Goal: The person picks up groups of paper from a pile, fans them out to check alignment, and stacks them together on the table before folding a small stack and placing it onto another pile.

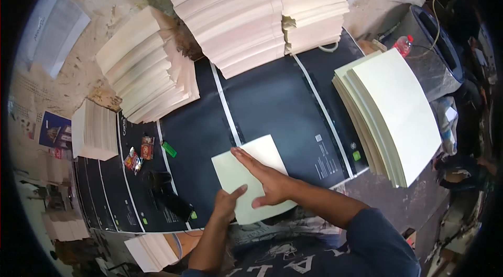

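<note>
A pale cream sheet or thin stack of paper [272, 154] lies at the front edge of the black-covered table, slightly turned; how many layers it has I cannot tell. My left hand [229, 202] grips its left edge, the thumb on top and the other fingers mostly hidden along the side. Across the paper lies my right hand [267, 177], flat, with its fingers stretched toward the far left edge and its thumb apart near the middle.
Tall paper stacks [225, 15] stand along the back, with a leaning stack [152, 67] at left. A large fanned pile of paper [398, 114] sits at right. Small packets [146, 147], a green lighter-like object [168, 149] and a dark object [173, 201] lie left. A red-capped bottle [403, 45] stands far right.
</note>
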The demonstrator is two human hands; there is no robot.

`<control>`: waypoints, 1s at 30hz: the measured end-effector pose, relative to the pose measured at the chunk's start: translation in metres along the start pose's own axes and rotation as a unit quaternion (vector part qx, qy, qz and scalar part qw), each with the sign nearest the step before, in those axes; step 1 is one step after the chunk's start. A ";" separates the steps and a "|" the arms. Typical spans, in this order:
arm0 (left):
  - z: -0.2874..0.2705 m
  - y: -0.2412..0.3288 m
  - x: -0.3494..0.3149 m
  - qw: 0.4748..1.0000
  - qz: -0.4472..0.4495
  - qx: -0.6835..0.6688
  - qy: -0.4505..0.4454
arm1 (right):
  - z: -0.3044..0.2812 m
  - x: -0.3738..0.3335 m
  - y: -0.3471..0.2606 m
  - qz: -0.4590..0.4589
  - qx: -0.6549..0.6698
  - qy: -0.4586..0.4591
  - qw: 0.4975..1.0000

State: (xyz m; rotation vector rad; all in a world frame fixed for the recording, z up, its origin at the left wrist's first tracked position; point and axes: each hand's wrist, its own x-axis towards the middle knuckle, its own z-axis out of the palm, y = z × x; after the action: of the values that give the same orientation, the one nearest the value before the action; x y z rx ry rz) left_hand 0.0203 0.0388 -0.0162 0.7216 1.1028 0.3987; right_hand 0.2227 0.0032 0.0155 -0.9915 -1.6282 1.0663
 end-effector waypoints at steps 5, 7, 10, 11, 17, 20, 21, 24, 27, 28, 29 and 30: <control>0.000 -0.003 -0.003 1.000 -0.025 0.011 0.005 | -0.039 0.034 0.013 -0.073 0.018 0.114 0.991; 0.000 -0.003 -0.007 0.999 -0.027 0.023 0.029 | -0.031 0.034 0.040 0.082 -0.023 0.070 0.994; 0.001 0.001 -0.001 0.998 -0.055 0.025 0.025 | -0.027 0.026 0.040 -0.030 -0.009 0.130 0.991; 0.000 0.001 -0.002 0.999 -0.035 0.029 0.028 | -0.019 0.013 0.021 -0.055 0.084 0.118 0.988; 0.003 0.011 -0.003 0.996 -0.043 0.073 0.014 | 0.018 -0.043 0.009 0.107 -0.023 0.047 0.993; -0.002 0.001 -0.018 0.993 0.069 0.098 0.011 | 0.017 -0.035 -0.002 0.205 -0.178 0.273 0.923; -0.006 -0.003 -0.014 0.990 0.105 0.097 0.002 | 0.004 -0.038 0.019 0.181 -0.060 0.296 0.936; -0.010 0.008 -0.020 0.965 0.208 0.134 -0.092 | -0.021 -0.040 -0.003 0.277 0.280 0.142 0.908; -0.025 0.014 -0.024 0.916 0.304 0.234 -0.120 | -0.021 -0.041 -0.035 0.200 0.148 0.098 0.964; -0.026 0.014 -0.023 0.892 0.339 0.271 -0.124 | -0.022 -0.045 -0.030 0.123 -0.003 0.065 0.990; -0.024 0.012 -0.017 0.888 0.337 0.291 -0.116 | -0.022 -0.049 -0.022 0.152 0.012 0.079 0.985; -0.021 0.011 -0.012 0.898 0.320 0.276 -0.121 | -0.023 -0.055 -0.017 0.181 0.028 0.095 0.979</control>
State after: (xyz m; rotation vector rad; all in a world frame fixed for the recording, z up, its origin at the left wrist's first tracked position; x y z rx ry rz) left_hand -0.0038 0.0460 -0.0057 1.6145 0.7124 0.5353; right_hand 0.2562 -0.0482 0.0218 -1.3430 -1.2846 1.2074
